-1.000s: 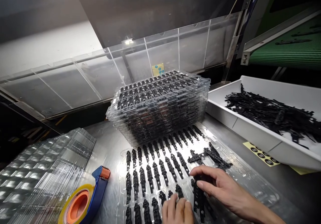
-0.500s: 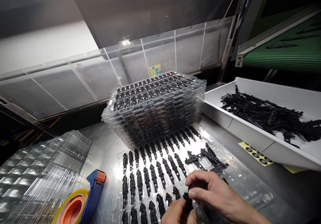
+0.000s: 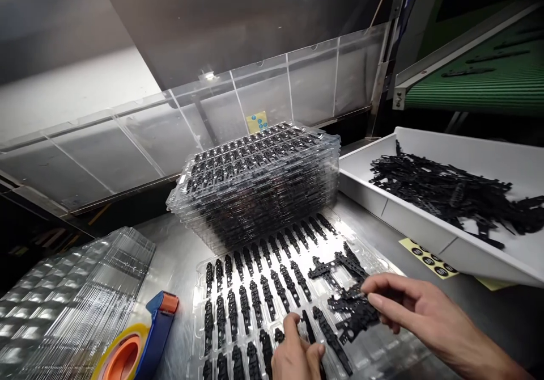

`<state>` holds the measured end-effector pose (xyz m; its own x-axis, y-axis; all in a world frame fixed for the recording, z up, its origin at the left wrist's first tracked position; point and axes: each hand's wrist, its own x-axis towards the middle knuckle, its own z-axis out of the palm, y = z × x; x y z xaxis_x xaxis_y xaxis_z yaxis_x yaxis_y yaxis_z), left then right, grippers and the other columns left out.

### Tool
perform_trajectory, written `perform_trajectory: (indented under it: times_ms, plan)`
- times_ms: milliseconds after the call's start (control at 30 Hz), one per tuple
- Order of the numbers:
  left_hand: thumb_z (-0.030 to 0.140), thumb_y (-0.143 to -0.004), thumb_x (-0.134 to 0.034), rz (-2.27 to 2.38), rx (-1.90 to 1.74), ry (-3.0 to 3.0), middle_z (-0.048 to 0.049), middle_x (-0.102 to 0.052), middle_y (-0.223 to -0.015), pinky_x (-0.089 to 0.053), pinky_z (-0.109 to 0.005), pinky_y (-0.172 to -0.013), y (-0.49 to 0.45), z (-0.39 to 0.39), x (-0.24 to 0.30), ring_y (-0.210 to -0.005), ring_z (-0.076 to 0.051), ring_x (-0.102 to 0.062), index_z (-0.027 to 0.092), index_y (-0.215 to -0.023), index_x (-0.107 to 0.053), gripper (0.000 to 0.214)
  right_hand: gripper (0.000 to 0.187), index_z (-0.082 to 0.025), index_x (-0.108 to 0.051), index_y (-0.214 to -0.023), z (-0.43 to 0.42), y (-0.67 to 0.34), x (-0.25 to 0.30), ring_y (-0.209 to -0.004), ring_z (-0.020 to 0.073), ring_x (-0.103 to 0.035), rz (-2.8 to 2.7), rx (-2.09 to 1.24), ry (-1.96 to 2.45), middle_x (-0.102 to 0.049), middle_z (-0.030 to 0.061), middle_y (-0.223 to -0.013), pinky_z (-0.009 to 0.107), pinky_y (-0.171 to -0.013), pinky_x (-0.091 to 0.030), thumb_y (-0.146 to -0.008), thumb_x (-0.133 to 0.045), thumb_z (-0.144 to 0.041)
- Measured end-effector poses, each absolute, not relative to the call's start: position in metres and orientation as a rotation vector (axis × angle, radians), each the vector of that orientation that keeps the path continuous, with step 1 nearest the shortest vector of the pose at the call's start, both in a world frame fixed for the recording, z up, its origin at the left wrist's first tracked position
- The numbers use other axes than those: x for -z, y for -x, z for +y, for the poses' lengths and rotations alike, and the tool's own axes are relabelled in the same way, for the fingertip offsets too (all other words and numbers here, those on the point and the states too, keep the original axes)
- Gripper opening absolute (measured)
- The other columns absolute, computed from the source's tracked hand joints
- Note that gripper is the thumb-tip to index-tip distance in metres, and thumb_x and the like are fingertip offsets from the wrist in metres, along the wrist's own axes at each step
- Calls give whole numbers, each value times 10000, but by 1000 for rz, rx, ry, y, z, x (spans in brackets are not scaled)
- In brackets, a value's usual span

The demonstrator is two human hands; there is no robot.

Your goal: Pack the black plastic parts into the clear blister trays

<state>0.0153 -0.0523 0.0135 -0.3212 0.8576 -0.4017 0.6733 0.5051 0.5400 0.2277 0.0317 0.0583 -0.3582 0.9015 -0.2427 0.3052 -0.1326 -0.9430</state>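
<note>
Around: a stack of filled trays stands just behind the open tray. A tape dispenser and a stack of empty trays lie to its left.
In the way: loose strips lie across the open tray's pockets.
White bin: a heap of black parts.
Open tray: rows of seated pieces, with the right pockets bare.
Right hand: fingertips pinched on a black cluster over the tray.
Left hand: fingers curled together, tips on a seated piece; I cannot tell whether it grips.

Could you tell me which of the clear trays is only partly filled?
The single tray under the left hand and right hand: its right pockets are bare. The stack behind looks full; the pile at left holds nothing.
</note>
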Motion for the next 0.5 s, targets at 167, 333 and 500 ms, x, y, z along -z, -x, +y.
perform_trajectory:
  times_ms: [167,333,500]
  plan:
    - [214,-876,-459,2141,-62,-1256,-105,-711,-878,-414,-323,-733,-27,-38,-31,-875,-271,-662,139,-1267,-411,401,348,-204,-672,-874,23,-232,-57,-585,148,-517,-1563,-1600,1287,-573,3,-654,251,-555,-464,-776,-629,-535]
    - [260,-909,-423,2267,128,-1314,-141,-720,-968,-446,-395,-727,-35,-41,-30,-924,-349,-672,187,-1299,-456,397,313,-213,-667,-867,20,-236,-46,-591,136,-515,-1521,-1653,1252,-573,-6,-683,237,-557,-459,-787,-631,-514]
    - [220,-929,-399,2513,102,-1637,-102,-669,-1104,-484,-324,-729,-34,-55,-13,-1004,-262,-638,230,-1139,-619,305,292,-215,-668,-859,20,-239,-43,-595,134,-519,-1534,-1669,1231,-583,-6,-693,235,-564,-459,-793,-628,-497]
